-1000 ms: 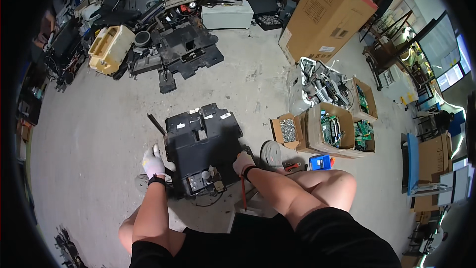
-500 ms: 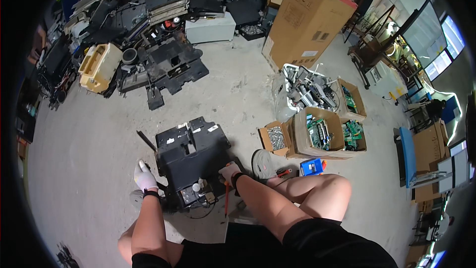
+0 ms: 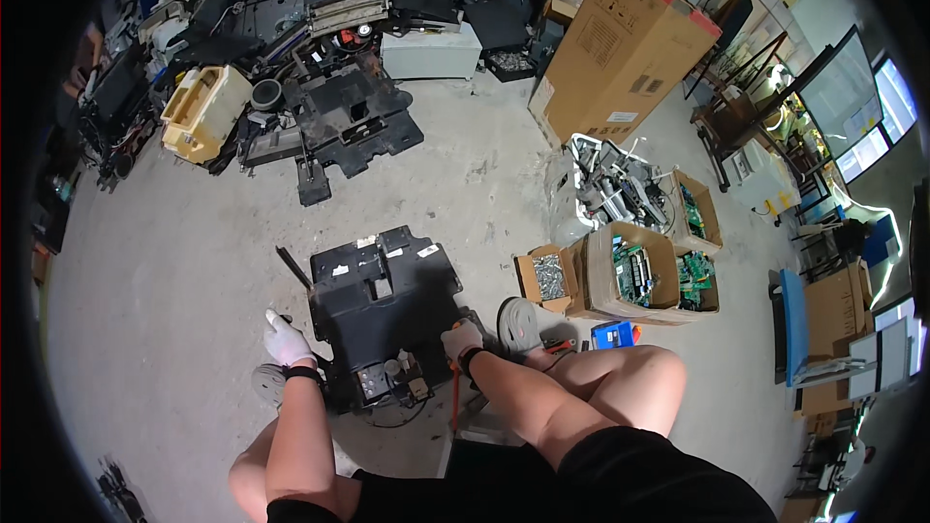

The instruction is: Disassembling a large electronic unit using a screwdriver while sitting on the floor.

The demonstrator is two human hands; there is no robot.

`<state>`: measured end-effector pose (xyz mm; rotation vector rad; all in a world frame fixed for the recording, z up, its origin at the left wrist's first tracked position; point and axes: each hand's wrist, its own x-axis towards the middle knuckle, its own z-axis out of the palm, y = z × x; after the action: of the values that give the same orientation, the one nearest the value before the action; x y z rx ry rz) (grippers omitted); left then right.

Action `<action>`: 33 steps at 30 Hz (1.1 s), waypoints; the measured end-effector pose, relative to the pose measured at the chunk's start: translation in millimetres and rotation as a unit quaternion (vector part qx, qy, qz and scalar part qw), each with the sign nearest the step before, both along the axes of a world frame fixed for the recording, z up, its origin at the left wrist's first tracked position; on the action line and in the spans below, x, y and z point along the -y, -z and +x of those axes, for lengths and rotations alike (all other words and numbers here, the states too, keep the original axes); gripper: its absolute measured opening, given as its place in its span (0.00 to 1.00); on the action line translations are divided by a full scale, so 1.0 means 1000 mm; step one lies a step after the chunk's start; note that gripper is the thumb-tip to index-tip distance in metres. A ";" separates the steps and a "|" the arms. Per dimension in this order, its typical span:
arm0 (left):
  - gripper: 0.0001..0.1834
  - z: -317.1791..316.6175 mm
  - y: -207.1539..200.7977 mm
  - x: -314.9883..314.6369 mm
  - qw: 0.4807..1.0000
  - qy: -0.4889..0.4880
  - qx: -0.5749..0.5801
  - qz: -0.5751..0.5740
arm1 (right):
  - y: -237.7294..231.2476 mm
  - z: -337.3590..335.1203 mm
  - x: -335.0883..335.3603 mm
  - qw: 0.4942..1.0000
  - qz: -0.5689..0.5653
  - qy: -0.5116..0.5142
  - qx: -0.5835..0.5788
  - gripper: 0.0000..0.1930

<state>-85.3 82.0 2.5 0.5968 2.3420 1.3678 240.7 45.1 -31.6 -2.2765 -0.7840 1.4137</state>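
Observation:
A wide black plastic panel assembly point(image 3: 354, 300) lies on the floor between my legs, with metal parts and wiring point(image 3: 392, 380) at its near end. At its left edge, my left hand point(image 3: 288, 341), in a white glove, is closed with the thumb side up; what it grips, if anything, is hidden. My right hand point(image 3: 463, 340), also gloved, is at the panel's right edge. It is closed around a long orange-red rod-like tool point(image 3: 455, 397), which points down toward my lap; its exact kind is unclear.
To the right stand a small carton of screws point(image 3: 524, 276), boxes of green circuit boards point(image 3: 597, 276) and a white-rimmed bin of metal parts point(image 3: 581, 160). A blue case point(image 3: 612, 334) lies by my right foot point(image 3: 518, 324). Scrap panels point(image 3: 358, 126) are heaped at the far left.
The view has shifted slightly, so the surroundings sit further right. My right hand keeps hold of the orange-red tool at the panel's right edge, and my left hand stays at the left edge.

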 end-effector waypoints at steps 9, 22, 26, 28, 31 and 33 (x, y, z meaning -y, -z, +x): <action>0.32 0.005 0.008 -0.007 0.998 0.024 -0.040 -0.030 | 0.054 0.023 -0.002 0.971 0.110 -0.142 0.158 0.14; 0.34 -0.001 0.004 -0.002 0.997 0.025 -0.064 -0.021 | 0.014 0.023 -0.013 0.988 0.001 -0.154 0.016 0.12; 0.34 -0.014 0.005 0.007 0.997 0.015 -0.067 -0.022 | -0.010 0.016 -0.010 0.984 -0.019 -0.176 0.002 0.18; 0.33 -0.001 -0.001 0.000 0.998 0.022 -0.050 -0.014 | 0.002 0.026 -0.012 0.986 -0.017 -0.165 -0.011 0.18; 0.32 0.000 0.001 -0.001 1.000 0.018 -0.023 -0.011 | 0.008 0.029 -0.012 0.984 -0.020 -0.173 -0.027 0.17; 0.33 -0.004 0.004 -0.001 0.999 0.018 -0.045 -0.021 | 0.004 0.029 -0.015 0.984 -0.046 -0.166 -0.045 0.17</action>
<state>-89.5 82.6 -1.4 0.6996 2.4114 1.2983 269.6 60.0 -35.5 -2.2053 -1.1318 1.7161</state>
